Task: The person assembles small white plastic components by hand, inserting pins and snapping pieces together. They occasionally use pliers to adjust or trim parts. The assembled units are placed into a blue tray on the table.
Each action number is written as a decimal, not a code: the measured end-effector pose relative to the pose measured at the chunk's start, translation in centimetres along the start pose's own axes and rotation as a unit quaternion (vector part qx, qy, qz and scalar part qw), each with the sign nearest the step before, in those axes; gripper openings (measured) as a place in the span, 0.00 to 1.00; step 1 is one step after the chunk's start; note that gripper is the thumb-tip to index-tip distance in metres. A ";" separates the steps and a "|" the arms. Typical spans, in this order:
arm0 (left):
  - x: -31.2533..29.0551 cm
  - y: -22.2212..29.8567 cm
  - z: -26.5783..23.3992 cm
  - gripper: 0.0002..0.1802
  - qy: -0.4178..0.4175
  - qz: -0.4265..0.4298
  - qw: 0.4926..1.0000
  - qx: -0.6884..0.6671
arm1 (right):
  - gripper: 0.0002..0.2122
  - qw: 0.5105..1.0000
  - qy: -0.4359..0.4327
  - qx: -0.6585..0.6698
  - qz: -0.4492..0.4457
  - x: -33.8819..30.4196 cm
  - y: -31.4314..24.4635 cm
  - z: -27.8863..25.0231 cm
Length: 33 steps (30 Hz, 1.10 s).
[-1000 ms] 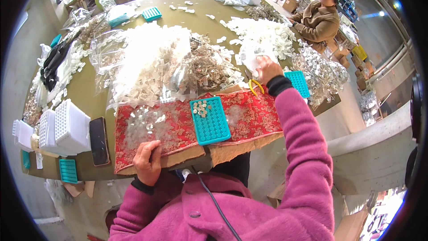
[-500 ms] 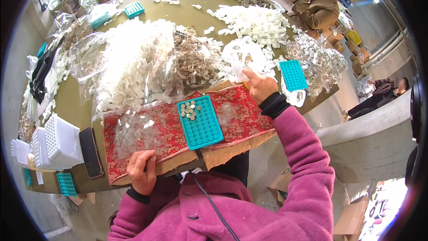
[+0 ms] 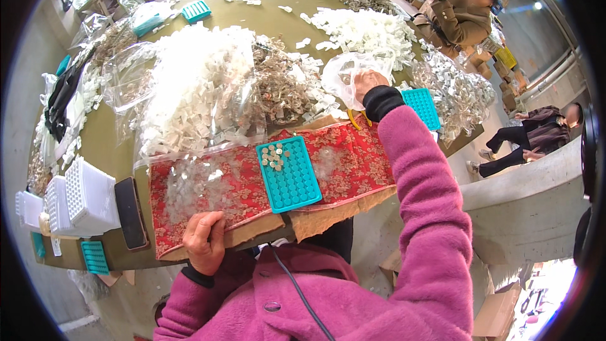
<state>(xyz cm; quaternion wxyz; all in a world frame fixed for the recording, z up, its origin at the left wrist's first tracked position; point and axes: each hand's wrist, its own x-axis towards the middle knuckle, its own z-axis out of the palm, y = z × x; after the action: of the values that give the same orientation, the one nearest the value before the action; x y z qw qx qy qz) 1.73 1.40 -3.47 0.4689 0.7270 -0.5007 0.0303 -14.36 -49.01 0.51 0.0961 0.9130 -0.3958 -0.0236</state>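
My right hand (image 3: pixel 371 83) reaches into the mouth of a translucent plastic bag (image 3: pixel 341 82); the fingers are mostly hidden in it. Close by its wrist lie yellow handles (image 3: pixel 355 120) of a small tool. At the table's front edge my left hand (image 3: pixel 204 243) rests with curled fingers on the corner of a red patterned cloth (image 3: pixel 356 170); what they hold, if anything, is hidden. Between my arms, a teal tray (image 3: pixel 291 183) with rows of round hollows lies on the cloth. Several small round metallic pieces (image 3: pixel 273 156) sit loose at its far left corner.
Heaps of white tags (image 3: pixel 189 88) and brown clear-wrapped pieces (image 3: pixel 281 85) cover the table beyond the cloth. Another teal tray (image 3: pixel 421 107) lies right of my wrist. Stacked white trays (image 3: pixel 88 199) and a dark phone (image 3: pixel 130 215) stand left. A person (image 3: pixel 461 22) works across the table.
My right hand has moved forward from the near edge of the plastic bag into its opening, uncovering the yellow handles. My left hand stays at the cloth's edge.
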 end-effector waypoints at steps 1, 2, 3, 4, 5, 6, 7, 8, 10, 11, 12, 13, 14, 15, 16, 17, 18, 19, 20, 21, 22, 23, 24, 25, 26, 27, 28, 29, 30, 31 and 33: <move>0.0 0.0 0.0 0.08 0.001 0.001 1.000 -0.003 | 0.13 1.000 -0.003 -0.005 0.006 0.3 0.0 0.3; 0.0 0.0 0.0 0.08 -0.001 -0.001 1.000 0.001 | 0.14 1.000 -0.005 -0.009 0.011 0.6 0.0 0.7; 0.0 0.0 0.0 0.08 -0.001 0.000 1.000 0.001 | 0.14 1.000 -0.005 -0.012 0.019 0.8 0.0 0.9; 0.0 0.0 0.0 0.08 0.000 0.001 1.000 0.002 | 0.14 0.999 -0.027 0.027 0.027 0.9 0.2 1.1; 0.0 -0.1 0.0 0.08 0.000 0.001 1.000 0.001 | 0.14 0.999 -0.022 0.034 0.022 1.1 0.2 1.3; -0.1 -0.1 -0.1 0.08 0.000 0.001 1.000 0.000 | 0.14 0.999 -0.017 0.042 0.017 1.2 0.3 1.4; -0.1 -0.1 -0.1 0.08 -0.001 -0.001 1.000 -0.003 | 0.14 0.999 -0.018 0.045 0.020 1.3 0.5 1.3; -0.1 -0.1 -0.1 0.09 0.000 -0.001 1.000 -0.003 | 0.13 0.997 0.000 0.063 0.038 1.3 0.7 1.3; -0.1 -0.1 0.0 0.09 -0.001 -0.006 1.000 -0.009 | 0.10 0.984 0.115 0.129 0.039 0.7 1.5 0.9; -0.1 -0.1 0.0 0.09 -0.001 -0.007 1.000 -0.010 | 0.10 0.972 0.164 0.163 0.024 0.1 2.2 0.6; 0.0 -0.1 0.0 0.09 0.000 -0.007 1.000 -0.010 | 0.11 0.957 0.185 0.218 0.043 -0.3 2.5 0.3; 0.0 -0.1 0.0 0.09 0.000 -0.009 1.000 -0.012 | 0.11 0.951 0.177 0.249 0.052 -0.7 2.8 0.0; 0.0 0.0 0.0 0.09 -0.001 -0.007 1.000 -0.009 | 0.11 0.942 0.176 0.281 0.055 -1.1 3.1 -0.4; 0.0 0.0 0.0 0.09 -0.002 -0.007 1.000 -0.006 | 0.12 0.930 0.176 0.316 0.058 -1.4 3.3 -0.7; 0.0 0.0 0.0 0.08 -0.003 -0.009 1.000 -0.005 | 0.10 0.925 0.175 0.333 0.057 -1.7 3.4 -1.0; 0.0 0.0 0.0 0.09 -0.006 -0.009 1.000 -0.006 | 0.09 0.897 0.173 0.399 0.073 -2.0 3.3 -1.2; 0.0 0.0 0.0 0.09 -0.008 -0.011 1.000 -0.007 | 0.09 0.864 0.168 0.467 0.089 -2.2 3.3 -1.4; 0.0 0.0 0.0 0.09 -0.010 -0.013 1.000 -0.013 | 0.08 0.824 0.160 0.531 0.110 -2.3 3.2 -1.6; 0.0 0.0 -0.1 0.09 -0.011 -0.013 1.000 -0.009 | 0.07 0.791 0.174 0.577 0.107 -2.5 3.1 -1.8; 0.0 0.0 -0.1 0.09 -0.012 -0.014 1.000 -0.009 | 0.07 0.776 0.184 0.593 0.110 -2.6 3.0 -1.9; 0.0 0.0 -0.1 0.09 -0.014 -0.016 1.000 -0.011 | 0.07 0.759 0.193 0.611 0.118 -2.7 2.9 -2.0; 0.0 -0.1 -0.1 0.09 -0.012 -0.013 1.000 -0.008 | 0.07 0.735 0.204 0.637 0.111 -2.8 2.9 -2.0; 0.0 -0.1 0.0 0.09 -0.012 -0.012 1.000 -0.008 | 0.07 0.759 0.209 0.607 0.112 -2.9 2.9 -2.1; 0.0 -0.1 0.0 0.08 -0.013 -0.016 1.000 -0.011 | 0.07 0.750 0.204 0.620 0.109 -2.9 2.8 -2.1; 0.0 -0.1 0.0 0.08 -0.012 -0.013 1.000 -0.008 | 0.07 0.738 0.201 0.636 0.104 -3.0 2.8 -2.0; 0.0 -0.1 0.0 0.08 -0.012 -0.015 1.000 -0.008 | 0.08 0.722 0.197 0.655 0.105 -3.0 2.9 -2.0; 0.0 -0.1 0.0 0.08 -0.013 -0.017 1.000 -0.014 | 0.08 0.713 0.200 0.665 0.090 -3.0 2.9 -2.0; 0.0 -0.1 0.0 0.08 -0.012 -0.012 1.000 -0.005 | 0.08 0.701 0.201 0.679 0.083 -3.0 2.9 -1.9; 0.0 -0.1 0.1 0.07 -0.011 -0.007 1.000 -0.002 | 0.09 0.685 0.199 0.696 0.077 -3.1 3.0 -1.9; 0.0 -0.1 0.1 0.07 -0.010 -0.006 1.000 -0.003 | 0.09 0.674 0.190 0.709 0.081 -3.1 3.1 -1.9; 0.1 -0.1 0.1 0.07 -0.008 0.000 1.000 0.000 | 0.10 0.644 0.167 0.741 0.090 -3.3 3.4 -2.1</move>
<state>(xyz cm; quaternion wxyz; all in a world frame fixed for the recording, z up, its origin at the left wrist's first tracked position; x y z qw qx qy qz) 1.83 1.29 -3.57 0.4651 0.7273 -0.5041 0.0245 -18.82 -48.60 3.11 -0.5464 0.6274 -0.3389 0.4393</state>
